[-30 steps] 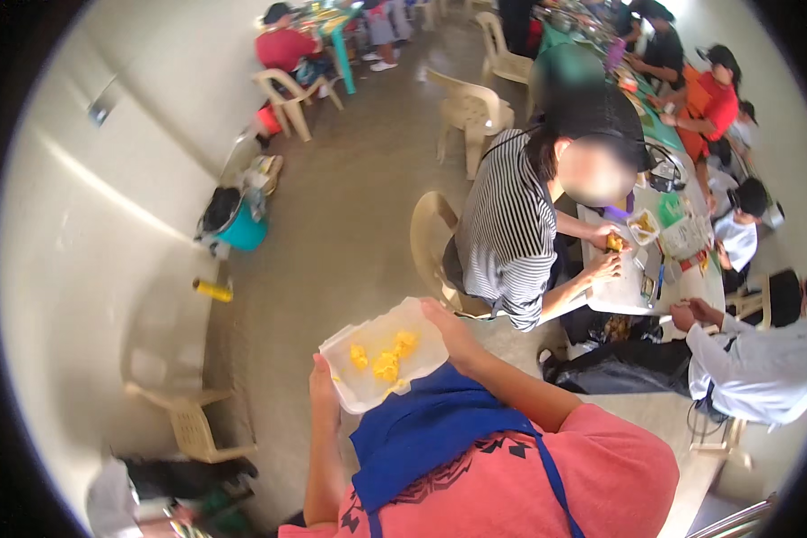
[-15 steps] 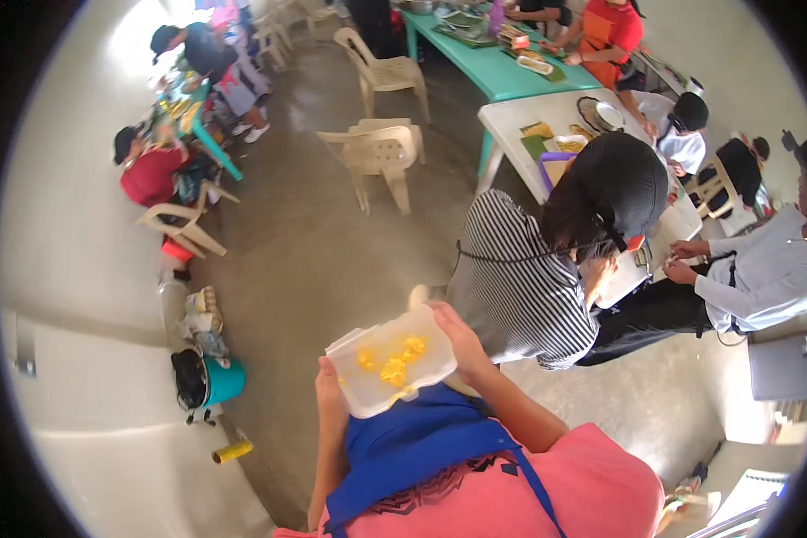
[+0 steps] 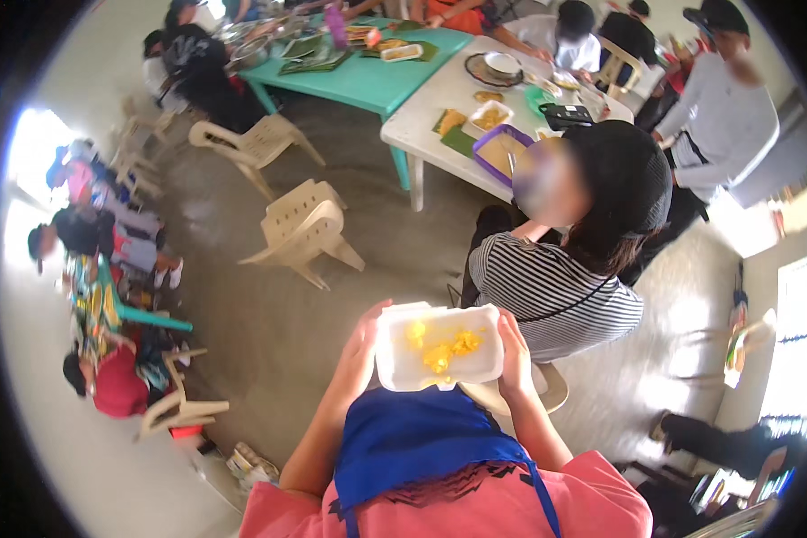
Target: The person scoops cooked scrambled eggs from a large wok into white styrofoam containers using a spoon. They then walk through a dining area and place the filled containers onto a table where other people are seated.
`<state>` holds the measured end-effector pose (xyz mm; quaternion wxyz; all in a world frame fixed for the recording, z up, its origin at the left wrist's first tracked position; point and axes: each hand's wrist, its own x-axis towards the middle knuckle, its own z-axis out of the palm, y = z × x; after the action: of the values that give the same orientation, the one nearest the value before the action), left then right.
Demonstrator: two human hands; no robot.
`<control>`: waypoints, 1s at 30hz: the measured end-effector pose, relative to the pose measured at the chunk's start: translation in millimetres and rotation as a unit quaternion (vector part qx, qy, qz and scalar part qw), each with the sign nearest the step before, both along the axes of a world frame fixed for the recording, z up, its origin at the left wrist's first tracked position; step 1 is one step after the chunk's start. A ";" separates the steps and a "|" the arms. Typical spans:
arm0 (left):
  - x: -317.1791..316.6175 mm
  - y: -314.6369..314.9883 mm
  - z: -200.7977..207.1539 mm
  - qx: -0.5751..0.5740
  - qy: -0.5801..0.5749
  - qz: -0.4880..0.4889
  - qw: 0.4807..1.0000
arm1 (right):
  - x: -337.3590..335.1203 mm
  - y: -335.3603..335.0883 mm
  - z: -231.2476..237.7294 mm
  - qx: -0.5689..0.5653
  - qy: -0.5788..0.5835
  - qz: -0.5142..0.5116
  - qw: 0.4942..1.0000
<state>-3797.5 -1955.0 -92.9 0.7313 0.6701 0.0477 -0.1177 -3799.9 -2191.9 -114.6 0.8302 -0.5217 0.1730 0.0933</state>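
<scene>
Between my two hands I hold a white foam food tray (image 3: 402, 366) level in front of my blue apron (image 3: 421, 426). Several yellow food pieces (image 3: 438, 359) lie inside it, soft-looking and uneven; their kind is not clear. My left hand (image 3: 362, 345) grips the tray's left end, and my right hand (image 3: 513, 351) grips its right end. Some of the fingers are hidden beneath the tray.
A person in a striped shirt (image 3: 556, 287) sits close ahead to the right, beside a white table (image 3: 421, 134) with food and a purple tray (image 3: 484, 163). Plastic chairs (image 3: 305, 229) stand ahead left. Beyond is a green table (image 3: 359, 85); a person in grey (image 3: 731, 117) stands at right.
My view has turned to the right, and the tray now sits straighter, no longer tilted. Both hands still hold it. The seated person in stripes has turned the head leftward; the person in grey now stands upright.
</scene>
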 end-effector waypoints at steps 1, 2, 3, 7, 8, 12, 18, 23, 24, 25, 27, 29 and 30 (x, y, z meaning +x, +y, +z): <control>17.4 5.0 7.9 0.001 -0.005 -0.037 0.999 | -0.3 7.4 2.0 -0.005 -0.004 -0.037 0.999; 32.3 8.7 10.1 -0.012 0.004 -0.060 0.998 | 0.8 14.8 3.3 -0.006 -0.007 -0.073 0.997; 46.9 11.4 11.6 -0.025 0.014 -0.082 0.996 | 3.0 20.5 3.6 -0.006 -0.006 -0.100 0.995; 107.0 10.2 -5.4 -0.137 0.086 -0.156 0.974 | 24.1 37.4 8.5 -0.028 -0.010 -0.195 0.980; 124.0 9.1 -12.6 -0.180 0.122 -0.165 0.962 | 35.1 40.5 9.5 -0.040 -0.011 -0.210 0.977; 201.5 12.4 -44.6 -0.131 0.198 -0.190 0.952 | 93.8 50.2 -3.1 -0.101 -0.053 -0.235 0.965; 330.7 42.9 -53.2 0.038 -0.019 -0.115 0.992 | 231.8 63.4 -5.9 -0.107 -0.086 -0.172 0.975; 477.4 121.6 11.3 -0.007 -0.055 0.027 0.998 | 323.5 63.7 15.9 -0.122 -0.083 -0.109 0.983; 504.6 134.9 31.7 0.000 -0.091 0.046 0.995 | 334.2 62.8 13.8 -0.122 -0.076 -0.101 0.984; 532.4 153.9 46.6 0.010 -0.113 0.053 0.992 | 343.5 61.4 8.6 -0.120 -0.068 -0.097 0.986; 587.5 173.5 64.4 0.052 -0.163 0.074 0.982 | 356.1 52.7 -10.7 -0.117 -0.052 -0.109 0.986; 638.4 185.2 76.5 0.090 -0.167 0.090 0.978 | 362.7 44.4 -33.1 -0.145 -0.009 -0.122 0.982; 665.1 189.7 77.4 0.086 -0.139 0.085 0.983 | 363.9 41.6 -42.4 -0.160 0.015 -0.131 0.978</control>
<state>-3132.4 -1765.3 -15.5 0.6781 0.7336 0.0119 0.0435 -3436.0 -2150.3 -157.0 0.7379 -0.6194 0.2656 -0.0375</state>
